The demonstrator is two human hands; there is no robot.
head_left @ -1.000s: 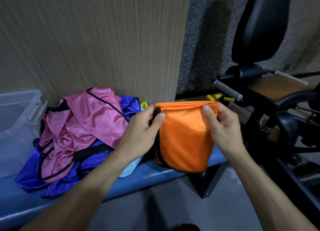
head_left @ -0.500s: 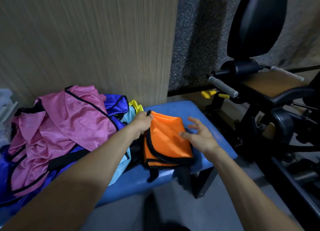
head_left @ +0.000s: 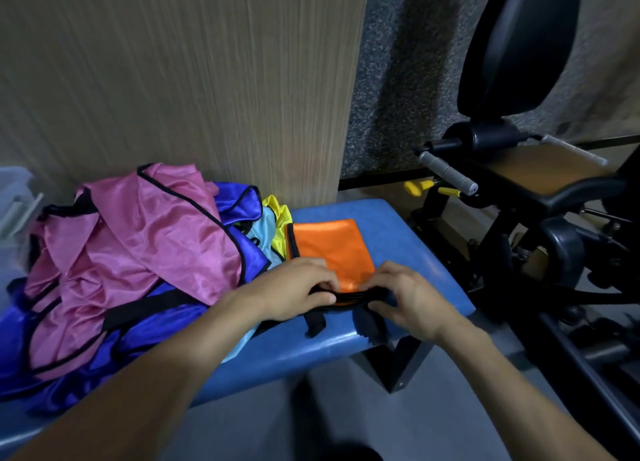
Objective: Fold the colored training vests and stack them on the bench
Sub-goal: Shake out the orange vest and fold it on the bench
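A padded blue bench (head_left: 408,239) with a smooth vinyl top runs in front of a wood-grain wall panel (head_left: 207,79). Nearest me, my left hand (head_left: 294,292) and right hand (head_left: 408,301) meet at the near edge of the folded orange vest (head_left: 332,249), fingers curled and pinching its bunched black trim between them; two black straps trail toward 6 o'clock. The vest lies flat, a slick rectangle on the bench, stretching toward 12 o'clock from my hands. At 9 o'clock sits a rumpled heap: a shiny pink vest (head_left: 138,252) over a glossy blue vest (head_left: 156,339), with a light-blue vest (head_left: 265,235) and a yellow vest (head_left: 278,214) peeking out. At 2 o'clock stands a black gym machine (head_left: 519,62) with a ribbed grey handle (head_left: 446,173)
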